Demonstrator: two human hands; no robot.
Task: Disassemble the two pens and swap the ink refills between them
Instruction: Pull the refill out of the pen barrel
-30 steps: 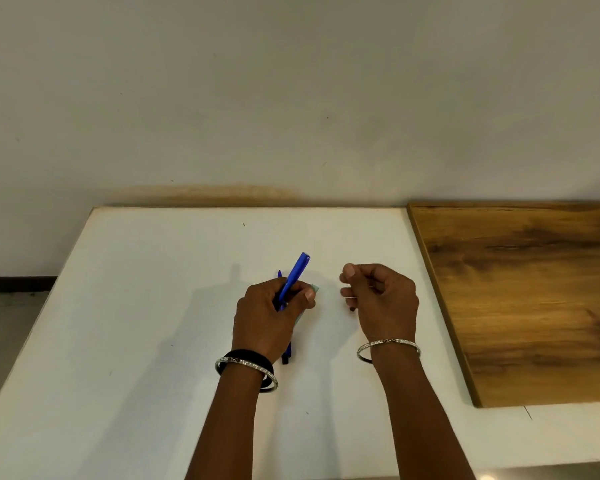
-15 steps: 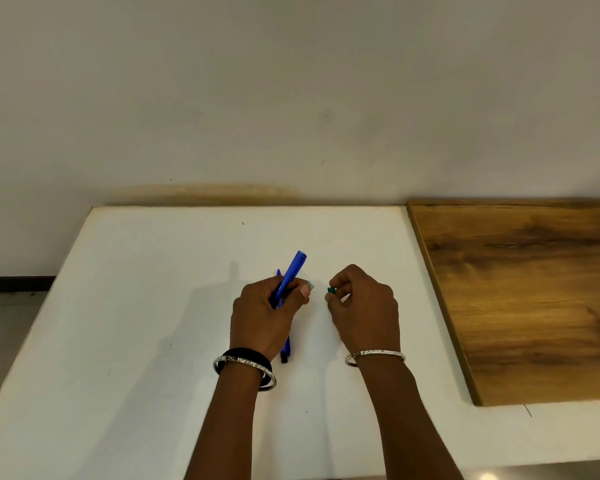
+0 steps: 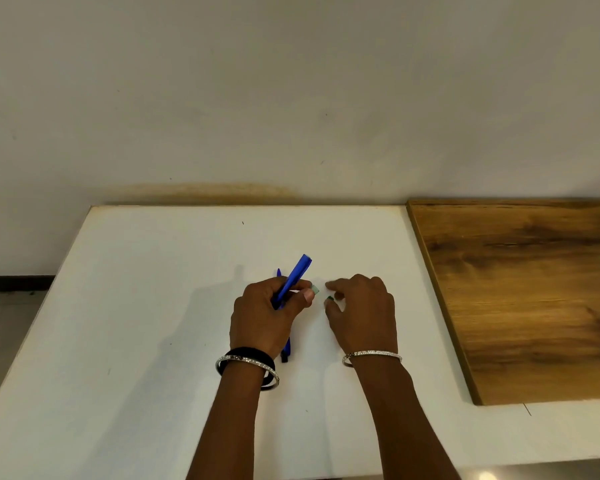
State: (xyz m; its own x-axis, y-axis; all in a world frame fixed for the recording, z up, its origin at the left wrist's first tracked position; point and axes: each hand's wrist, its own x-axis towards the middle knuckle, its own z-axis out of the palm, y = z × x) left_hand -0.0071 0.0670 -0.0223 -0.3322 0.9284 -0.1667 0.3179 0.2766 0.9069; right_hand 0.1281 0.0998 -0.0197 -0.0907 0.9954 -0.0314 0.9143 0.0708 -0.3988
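My left hand (image 3: 267,317) is closed around a blue pen barrel (image 3: 297,275) that points up and to the right. A pale teal end piece (image 3: 315,289) shows just beyond its thumb. A second blue pen (image 3: 286,351) lies on the white table (image 3: 146,306) under that hand, with only its two ends showing. My right hand (image 3: 361,313) rests just to the right, fingertips turned toward the teal piece. It has a small dark green piece (image 3: 329,298) at the tip of its thumb, with the index finger slightly above it.
A brown wooden board (image 3: 520,292) covers the right side of the table. A plain wall runs along the far edge. The table's left edge drops to the floor (image 3: 7,320).
My right hand has moved left toward my left hand, and a small green piece now shows at its fingertips. My left hand and the blue barrel have hardly moved.
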